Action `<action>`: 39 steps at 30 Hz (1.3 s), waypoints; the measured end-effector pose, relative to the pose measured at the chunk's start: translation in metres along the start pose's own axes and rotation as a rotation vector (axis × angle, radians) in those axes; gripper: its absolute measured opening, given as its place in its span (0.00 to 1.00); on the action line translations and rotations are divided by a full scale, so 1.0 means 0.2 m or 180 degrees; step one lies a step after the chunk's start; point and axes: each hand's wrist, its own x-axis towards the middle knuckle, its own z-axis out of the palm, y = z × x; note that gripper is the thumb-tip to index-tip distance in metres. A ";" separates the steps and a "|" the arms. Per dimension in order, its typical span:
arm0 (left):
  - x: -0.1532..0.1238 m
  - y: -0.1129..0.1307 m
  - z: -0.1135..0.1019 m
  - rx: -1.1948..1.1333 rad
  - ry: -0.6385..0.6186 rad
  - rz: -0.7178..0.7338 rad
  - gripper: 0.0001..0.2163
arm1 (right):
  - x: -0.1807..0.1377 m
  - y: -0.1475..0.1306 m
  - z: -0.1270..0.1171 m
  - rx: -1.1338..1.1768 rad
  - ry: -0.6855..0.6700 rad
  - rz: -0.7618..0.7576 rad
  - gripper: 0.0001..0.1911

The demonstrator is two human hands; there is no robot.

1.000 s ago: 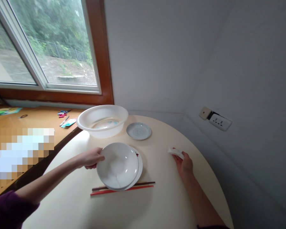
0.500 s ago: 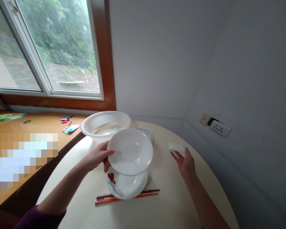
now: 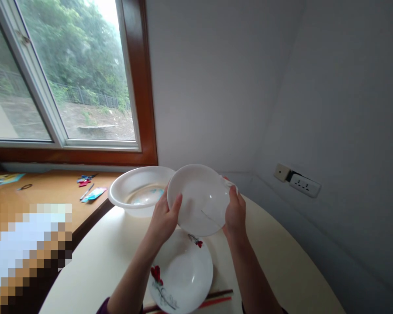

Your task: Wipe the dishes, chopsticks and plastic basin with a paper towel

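A white plate (image 3: 198, 198) is held up off the table, tilted so its inner face shows. Its left edge is in the grip of my left hand (image 3: 165, 216), thumb on the inside. At the opposite edge, my right hand (image 3: 235, 211) presses a folded white cloth or tissue (image 3: 229, 181) against the rim; only a little of that cloth shows. Below, a white plate with red flowers (image 3: 180, 270) rests on the table. Dark and red chopsticks (image 3: 218, 298) lie partly beneath it, crossing the lower edge of the view.
A white plastic basin (image 3: 116, 196) stands behind my left hand, on the round cream table (image 3: 94, 257). On the wooden desk (image 3: 52, 192) at the left lie scissors, a pen and a blue packet (image 3: 95, 194). Walls with a socket (image 3: 304, 184) border the right.
The plate has moved up and right, away from the flowered plate. My right hand has come in from the right, bringing the white cloth onto the plate's rim. The view has shifted slightly.
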 end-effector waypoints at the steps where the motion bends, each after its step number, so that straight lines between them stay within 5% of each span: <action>1: 0.00 0.00 0.00 -0.0447 -0.0038 -0.0203 0.16 | -0.01 0.00 0.01 -0.0028 -0.0011 -0.0004 0.24; 5: -0.01 0.03 0.03 -0.2064 0.0034 -0.1341 0.18 | -0.05 0.01 0.03 -0.0140 -0.0116 -0.0081 0.25; 9: 0.00 0.05 0.04 -0.2556 0.0498 -0.1548 0.15 | -0.05 0.00 0.00 -0.0337 -0.0377 -0.0130 0.26; 14: 0.02 0.09 -0.01 -0.2747 0.0563 -0.1663 0.14 | -0.01 -0.06 -0.07 -0.0836 -0.0712 -0.0688 0.23; 28: -0.03 0.18 -0.03 -0.2397 -0.0043 -0.1931 0.18 | -0.09 -0.29 -0.07 -0.2627 0.0382 -0.3068 0.12; 30: -0.05 0.16 -0.01 -0.2356 -0.0142 -0.1885 0.19 | -0.11 -0.28 -0.05 -0.2956 0.0284 -0.3341 0.10; 33: -0.07 0.14 0.02 -0.2345 -0.0391 -0.1635 0.20 | -0.13 -0.22 -0.03 -0.3351 -0.0329 -0.3224 0.08; 39: -0.11 0.12 0.08 -0.2155 -0.0799 -0.1734 0.22 | -0.12 -0.12 -0.01 -0.3329 -0.1002 -0.2046 0.06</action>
